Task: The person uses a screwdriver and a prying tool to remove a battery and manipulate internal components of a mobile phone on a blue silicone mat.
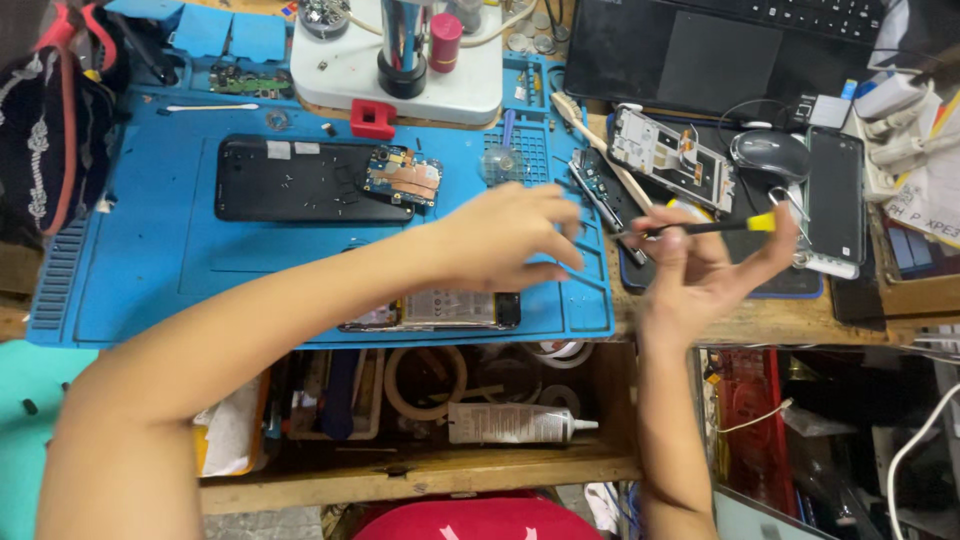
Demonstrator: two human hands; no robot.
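Observation:
My right hand (705,265) holds a thin black screwdriver (700,228) with a yellow end, lying level with its tip pointing left. My left hand (510,238) hovers over the right side of the blue repair mat (130,260), fingers bent and blurred, near the screwdriver's tip; I cannot tell if it pinches anything. Under my left forearm lies an opened phone (450,310) with its insides showing. Further back on the mat rests a black phone back panel (290,180) with a small circuit board (402,176) on its right end.
A microscope base (400,70) stands at the mat's far edge. A phone frame (670,155), mouse (768,152), black phone (835,195) and laptop (720,50) lie to the right. An open drawer (420,400) below holds a glue tube (515,424) and tape rolls.

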